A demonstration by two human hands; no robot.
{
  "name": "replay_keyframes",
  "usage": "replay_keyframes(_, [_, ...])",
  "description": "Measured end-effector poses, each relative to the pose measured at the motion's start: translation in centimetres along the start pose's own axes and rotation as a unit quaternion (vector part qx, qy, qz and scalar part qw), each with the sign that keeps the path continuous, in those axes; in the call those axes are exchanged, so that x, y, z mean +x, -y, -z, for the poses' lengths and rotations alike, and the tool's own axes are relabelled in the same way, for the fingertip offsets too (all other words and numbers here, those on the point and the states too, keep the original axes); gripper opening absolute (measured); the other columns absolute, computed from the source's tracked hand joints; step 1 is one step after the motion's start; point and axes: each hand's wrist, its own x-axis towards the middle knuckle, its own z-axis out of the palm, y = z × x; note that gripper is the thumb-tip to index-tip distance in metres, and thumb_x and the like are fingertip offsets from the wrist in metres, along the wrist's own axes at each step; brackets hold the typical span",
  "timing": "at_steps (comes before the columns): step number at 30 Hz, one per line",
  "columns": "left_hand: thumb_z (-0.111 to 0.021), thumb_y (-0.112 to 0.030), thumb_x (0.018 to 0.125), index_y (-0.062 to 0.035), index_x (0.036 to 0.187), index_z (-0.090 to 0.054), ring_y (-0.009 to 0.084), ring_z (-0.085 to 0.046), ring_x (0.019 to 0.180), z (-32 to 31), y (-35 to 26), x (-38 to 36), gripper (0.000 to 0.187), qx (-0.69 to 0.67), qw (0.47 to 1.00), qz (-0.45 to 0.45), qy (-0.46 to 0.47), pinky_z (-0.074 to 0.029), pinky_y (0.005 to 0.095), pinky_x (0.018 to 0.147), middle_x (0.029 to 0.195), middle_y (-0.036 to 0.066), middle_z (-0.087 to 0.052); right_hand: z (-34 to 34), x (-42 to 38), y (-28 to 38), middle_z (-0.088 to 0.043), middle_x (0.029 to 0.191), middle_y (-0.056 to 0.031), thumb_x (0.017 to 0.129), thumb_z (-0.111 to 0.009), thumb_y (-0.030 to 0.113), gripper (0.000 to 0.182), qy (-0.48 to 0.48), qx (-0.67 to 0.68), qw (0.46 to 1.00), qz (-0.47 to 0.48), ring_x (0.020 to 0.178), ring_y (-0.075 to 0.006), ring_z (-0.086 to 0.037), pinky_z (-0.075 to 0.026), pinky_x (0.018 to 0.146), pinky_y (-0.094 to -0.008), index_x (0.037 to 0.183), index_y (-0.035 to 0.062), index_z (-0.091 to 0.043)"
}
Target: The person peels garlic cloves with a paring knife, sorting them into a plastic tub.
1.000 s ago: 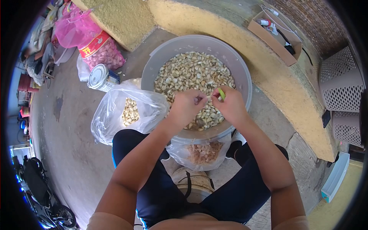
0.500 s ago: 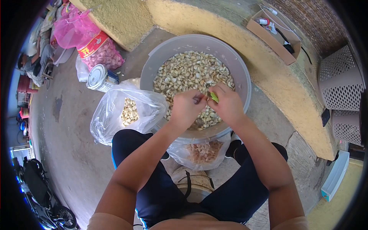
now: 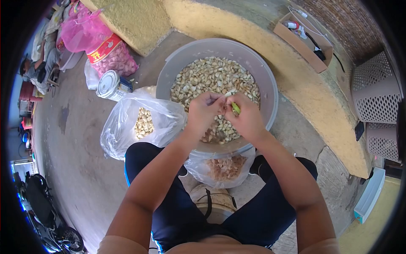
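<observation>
Over a wide grey tub [image 3: 267, 80] both my hands meet at the fingertips. The tub holds many garlic cloves [image 3: 211, 76], most in pale skins. My left hand [image 3: 204, 112] is closed, pinching a garlic clove [image 3: 228, 94] whose white tip shows between the two hands. Closed as well, my right hand [image 3: 247, 117] grips a small green-handled tool [image 3: 236, 108]; its working end is hidden by the fingers. Left of the tub, a clear plastic bag [image 3: 116, 127] stands open with peeled cloves [image 3: 144, 123] inside.
Below the tub, between my feet, lies a clear bag of papery skins [image 3: 224, 169]. A tin can [image 3: 111, 84] and a pink mesh sack of garlic [image 3: 112, 59] stand at upper left. A low yellow ledge [image 3: 304, 89] curves behind the tub, bearing a cardboard box [image 3: 302, 42].
My left hand has turned and its fingers have come up against my right hand. A white clove tip now shows between them. The right hand has shifted slightly left.
</observation>
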Motion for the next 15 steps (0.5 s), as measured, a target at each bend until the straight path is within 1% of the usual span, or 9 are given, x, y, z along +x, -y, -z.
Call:
replay_keyframes(3, [-0.056,-0.011,0.084,0.0035,0.099,-0.057,0.0102,-0.059,0.069,0.3,-0.6,0.2,0.02,-0.067,0.997,0.033,0.038,-0.052,0.0245,0.065,0.082,0.007,-0.061,0.8,0.3,0.2,-0.058,0.078,-0.01,0.075,-0.06,0.013,0.018,0.035,0.126,0.985,-0.113,0.063,-0.0205,-0.058,-0.044,0.056,-0.0311,0.086,0.0008,-0.055])
replay_keyframes(6, [-0.055,-0.012,0.085,0.0031,0.103,-0.055,0.0106,-0.058,0.072,0.8,-0.2,0.6,0.024,-0.123,0.989,0.059,0.065,-0.051,0.0252,0.068,0.084,0.006,-0.06,1.3,0.4,-0.2,-0.06,0.078,-0.0098,0.078,-0.06,0.015,0.019,0.023,0.208,0.939,-0.274,0.066,-0.0131,-0.056,-0.043,0.058,-0.0279,0.089,0.0004,-0.058])
replay_keyframes(9, [-0.054,-0.012,0.085,0.0019,0.106,-0.054,0.0109,-0.057,0.072,0.8,-0.5,0.5,0.025,-0.112,0.988,0.068,0.088,-0.051,0.0257,0.068,0.085,0.006,-0.059,1.6,0.9,0.1,-0.061,0.075,-0.0089,0.079,-0.06,0.016,0.02,-0.053,0.262,0.93,-0.252,0.066,-0.0095,-0.054,-0.043,0.059,-0.0259,0.092,0.0008,-0.06])
replay_keyframes(12, [-0.054,-0.012,0.085,0.0011,0.104,-0.052,0.0114,-0.056,0.072,0.5,-0.2,0.6,0.023,-0.103,0.985,0.079,0.111,-0.051,0.026,0.068,0.085,0.007,-0.058,2.1,0.9,0.2,-0.061,0.072,-0.009,0.078,-0.06,0.015,0.021,0.025,0.22,0.942,-0.254,0.065,-0.0109,-0.056,-0.044,0.059,-0.0252,0.094,0.0008,-0.061])
replay_keyframes(15, [-0.057,-0.012,0.083,-0.0014,0.1,-0.05,0.012,-0.056,0.073,0.4,-0.1,0.5,0.021,-0.078,0.99,0.079,0.086,-0.05,0.0269,0.068,0.084,0.005,-0.056,2.1,0.9,0.5,-0.062,0.073,-0.0097,0.078,-0.06,0.015,0.021,0.044,0.148,0.956,-0.249,0.064,-0.0128,-0.057,-0.044,0.06,-0.0247,0.093,0.0005,-0.061])
